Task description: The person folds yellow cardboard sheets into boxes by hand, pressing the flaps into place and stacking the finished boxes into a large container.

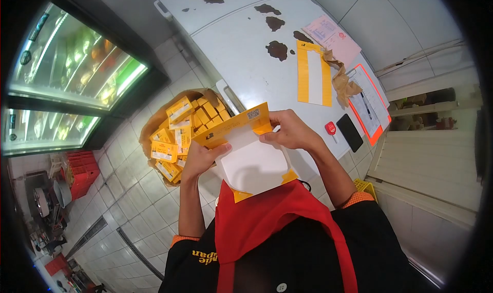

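Note:
A partly folded cardboard food box (257, 164), yellow outside and white inside, is held in front of my red apron. Its far wall stands up, and yellow tabs show at the near corners. My left hand (199, 157) grips the far left corner, thumb inside and fingers hidden behind the wall. At the far right corner, my right hand (291, 131) pinches a yellow tab against the wall. Beyond the box, on the left, a large brown paper bag (149, 121) holds several folded yellow boxes (179, 111).
A white chest freezer (236, 41) with rusty patches carries a flat yellow carton (303, 82), crumpled brown paper (341, 82), a pink sheet (334, 36), an orange clipboard (371, 126), a phone (351, 133) and a red tag (329, 128). A glass-door fridge (72, 62) and red crates (82, 172) stand left.

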`<state>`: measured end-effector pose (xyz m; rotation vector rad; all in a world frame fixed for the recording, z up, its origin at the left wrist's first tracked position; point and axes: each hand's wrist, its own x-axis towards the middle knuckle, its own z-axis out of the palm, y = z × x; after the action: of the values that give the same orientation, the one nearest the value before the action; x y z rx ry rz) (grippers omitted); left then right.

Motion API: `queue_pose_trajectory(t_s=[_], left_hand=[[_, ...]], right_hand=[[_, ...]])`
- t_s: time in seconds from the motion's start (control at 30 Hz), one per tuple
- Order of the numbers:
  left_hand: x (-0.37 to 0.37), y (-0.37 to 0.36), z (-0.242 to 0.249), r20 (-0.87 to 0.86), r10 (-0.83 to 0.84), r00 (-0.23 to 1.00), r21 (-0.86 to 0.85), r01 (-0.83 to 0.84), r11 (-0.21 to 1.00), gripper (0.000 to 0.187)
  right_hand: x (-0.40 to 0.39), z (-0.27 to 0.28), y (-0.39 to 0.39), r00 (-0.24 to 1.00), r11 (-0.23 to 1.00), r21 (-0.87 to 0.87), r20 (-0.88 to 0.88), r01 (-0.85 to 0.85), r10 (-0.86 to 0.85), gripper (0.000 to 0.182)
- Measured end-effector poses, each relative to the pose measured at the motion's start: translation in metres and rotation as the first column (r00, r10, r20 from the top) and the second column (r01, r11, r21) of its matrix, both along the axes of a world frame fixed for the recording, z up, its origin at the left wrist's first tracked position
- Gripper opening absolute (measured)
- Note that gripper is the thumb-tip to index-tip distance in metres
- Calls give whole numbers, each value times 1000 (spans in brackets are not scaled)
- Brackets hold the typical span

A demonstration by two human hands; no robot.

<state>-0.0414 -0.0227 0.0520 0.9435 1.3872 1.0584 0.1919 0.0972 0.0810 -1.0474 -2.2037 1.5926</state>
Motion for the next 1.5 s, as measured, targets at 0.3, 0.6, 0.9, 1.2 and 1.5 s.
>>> queue_pose_trajectory(t_s=[0.3, 0.6, 0.9, 1.2, 1.5], left_hand=[[-4, -3, 0, -68, 15, 998, 44, -12, 999, 27], [9, -8, 18, 49, 175, 983, 74, -179, 981, 23], [7, -13, 16, 50, 171, 984, 65, -175, 982, 23], [10, -7, 31, -21, 95, 995, 75, -93, 993, 27], [10, -5, 42, 4, -23, 1000, 45, 23, 999, 37]], right_hand=[[-1, 23, -12, 981, 967, 214, -163, 138, -104, 27], [8, 32, -9, 999, 950, 309, -33, -28, 41, 16], [4, 30, -17, 995, 920, 391, -88, -1, 39, 16], [4, 29, -20, 967, 965, 98, -106, 242, -232, 22], [8, 28, -11, 998, 992, -106, 19, 68, -67, 21]])
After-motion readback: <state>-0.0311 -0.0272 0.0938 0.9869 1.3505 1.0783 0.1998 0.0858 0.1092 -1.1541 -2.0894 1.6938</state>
